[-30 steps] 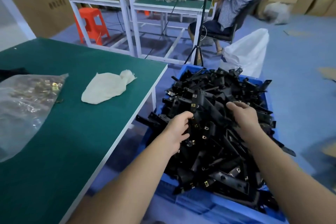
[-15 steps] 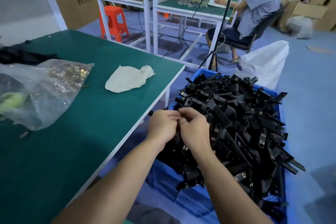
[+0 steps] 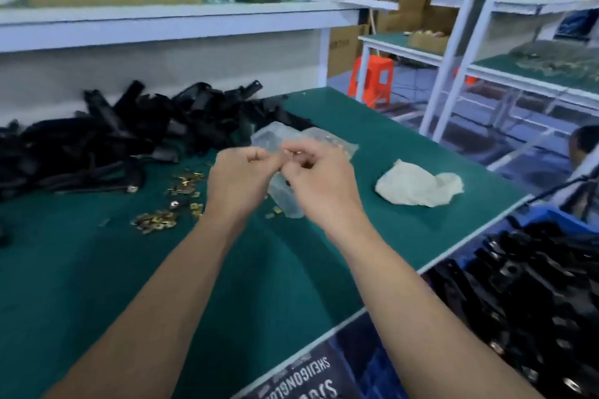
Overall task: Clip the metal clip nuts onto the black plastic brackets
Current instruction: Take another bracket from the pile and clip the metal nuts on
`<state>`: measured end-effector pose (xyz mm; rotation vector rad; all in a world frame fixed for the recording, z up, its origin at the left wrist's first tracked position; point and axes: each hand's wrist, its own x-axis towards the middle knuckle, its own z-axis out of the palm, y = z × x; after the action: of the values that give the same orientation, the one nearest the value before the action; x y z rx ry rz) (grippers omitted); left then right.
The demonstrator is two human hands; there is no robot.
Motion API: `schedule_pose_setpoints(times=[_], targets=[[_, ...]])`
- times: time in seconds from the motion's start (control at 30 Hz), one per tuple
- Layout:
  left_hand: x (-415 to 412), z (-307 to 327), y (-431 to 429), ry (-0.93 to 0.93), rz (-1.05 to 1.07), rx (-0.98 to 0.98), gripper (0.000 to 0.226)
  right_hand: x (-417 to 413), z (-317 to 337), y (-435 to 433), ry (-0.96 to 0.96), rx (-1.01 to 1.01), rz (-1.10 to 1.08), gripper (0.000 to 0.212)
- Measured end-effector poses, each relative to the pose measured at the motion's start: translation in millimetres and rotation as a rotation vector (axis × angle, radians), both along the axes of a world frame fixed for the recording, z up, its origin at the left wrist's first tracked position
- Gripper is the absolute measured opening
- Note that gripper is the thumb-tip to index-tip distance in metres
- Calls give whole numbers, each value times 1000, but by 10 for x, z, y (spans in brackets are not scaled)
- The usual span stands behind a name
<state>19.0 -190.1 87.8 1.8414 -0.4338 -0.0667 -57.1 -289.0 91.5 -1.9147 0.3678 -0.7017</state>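
Holds bare left hand (image 3: 240,178) and bare right hand (image 3: 321,185) together at centre, fingers of both curled narrow, tips touching; cannot tell what sits pinched between, too blurred. Hovers above crumpled clear plastic bag (image 3: 285,201) on green-topped table (image 3: 97,285). Has loose brass-coloured metal clip nuts (image 3: 155,220) at 9 o'clock of left hand, heap of black plastic brackets (image 3: 129,133) at 10 o'clock, crumpled white cloth (image 3: 418,186) at 3 o'clock, blue plastic crate (image 3: 551,214) at 4 o'clock.

green table (image 3: 291,285) | black brackets (image 3: 129,133) heaped far left | clip nuts (image 3: 155,220) scattered | clear bag (image 3: 287,201) | white cloth (image 3: 418,186) right
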Motion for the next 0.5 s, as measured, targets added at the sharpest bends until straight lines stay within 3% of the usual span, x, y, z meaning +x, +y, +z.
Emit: schedule_pose_setpoints(times=[0.1,0.23,0.33,0.5], targets=[[467,-22,711,-61,285,113,21,469,-56,491,5,-17,232,36],[999,-184,1614,-205,593,245,9,1081,-193,929,98,-133,377,43],[1341,-360,2226,-283,873,408,28,1562,-336,1120,219,-180,466,54],[1756,-630,3052,-175,1148,460,64,2364,-599,1247,371,-377,455,75]])
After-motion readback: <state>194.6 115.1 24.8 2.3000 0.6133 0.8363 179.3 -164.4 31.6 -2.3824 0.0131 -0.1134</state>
